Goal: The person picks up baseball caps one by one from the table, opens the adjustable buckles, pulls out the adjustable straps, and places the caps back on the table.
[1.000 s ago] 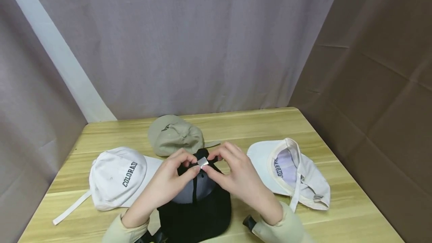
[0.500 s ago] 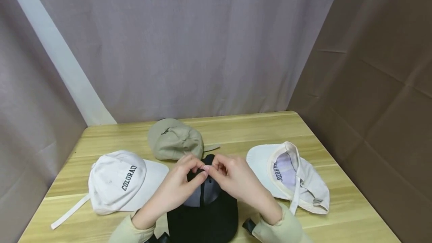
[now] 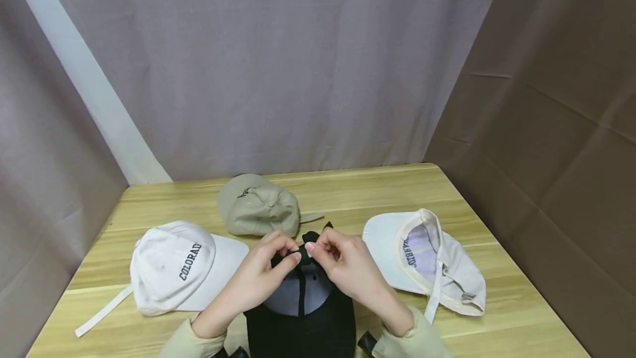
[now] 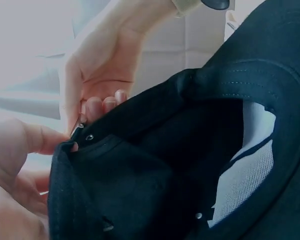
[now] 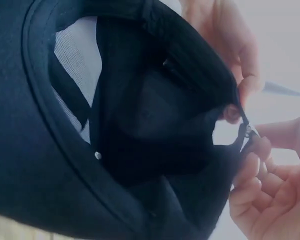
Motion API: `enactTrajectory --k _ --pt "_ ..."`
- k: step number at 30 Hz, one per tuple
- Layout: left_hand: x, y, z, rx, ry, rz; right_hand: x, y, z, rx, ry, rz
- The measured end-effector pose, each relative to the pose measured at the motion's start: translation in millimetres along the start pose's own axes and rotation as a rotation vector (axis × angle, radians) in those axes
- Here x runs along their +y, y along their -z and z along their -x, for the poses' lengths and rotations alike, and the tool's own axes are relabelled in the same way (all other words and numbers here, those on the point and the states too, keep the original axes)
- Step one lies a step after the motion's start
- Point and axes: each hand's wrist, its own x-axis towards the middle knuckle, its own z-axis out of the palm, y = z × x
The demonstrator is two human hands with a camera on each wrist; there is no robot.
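Observation:
A black cap with grey inner panels (image 3: pixel 298 325) is held up by its back edge, brim toward the person. My left hand (image 3: pixel 260 278) pinches one side of the black back strap between thumb and fingers. Close beside it, my right hand (image 3: pixel 354 269) pinches the other side at the small metal buckle (image 5: pixel 249 131). In the left wrist view the cap's dark inside (image 4: pixel 140 165) faces the camera, with the left hand (image 4: pixel 15 175) at its near edge and the right hand (image 4: pixel 102 65) beyond. The right wrist view shows the right hand (image 5: pixel 275 185) at the buckle.
On the wooden table (image 3: pixel 397 184), a white cap (image 3: pixel 169 269) lies to the left, a khaki cap (image 3: pixel 260 206) behind the hands, and an upturned white cap (image 3: pixel 422 261) to the right. Grey curtains (image 3: pixel 298 70) stand behind the table.
The fingertips have parted slightly from where they met half a second ago. The silvery buckle face seen earlier is turned out of the head view, and a black strap end now sticks up by the right fingers.

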Motion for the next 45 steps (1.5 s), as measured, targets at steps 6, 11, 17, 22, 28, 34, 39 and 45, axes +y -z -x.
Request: enactTrajectory --k 6,11,17,22,28,34,39,45 --pt "0.8 4.9 0.7 -0.051 -0.008 -0.044 1.0 3.0 -4.9 -0.051 0.053 0.023" --pt "-1.7 10.1 0.8 -0.112 -0.026 -0.054 2.6 3.5 -8.5 -0.15 0.075 -0.016" --pt "-2.6 13.2 -2.1 -0.152 -0.025 -0.031 1.8 4.7 -11.3 -0.205 0.091 -0.012" --pt "-1.2 11.8 -4.2 -0.203 -0.026 -0.086 0.1 3.1 -7.2 -0.146 0.091 -0.019" --pt "-1.5 10.0 -2.6 -0.217 -0.089 -0.145 0.5 -3.1 -4.7 -0.063 0.162 0.02" --pt "-4.2 14.3 -0.2 -0.205 -0.101 -0.082 4.3 4.0 -4.3 -0.15 0.215 0.075" --pt "-3.8 19.2 0.3 -0.229 -0.058 0.014 10.4 11.4 -7.0 -0.229 0.347 0.071" --pt "-1.3 18.8 3.9 -0.312 -0.052 -0.001 14.9 11.3 -10.3 -0.209 0.511 0.07"
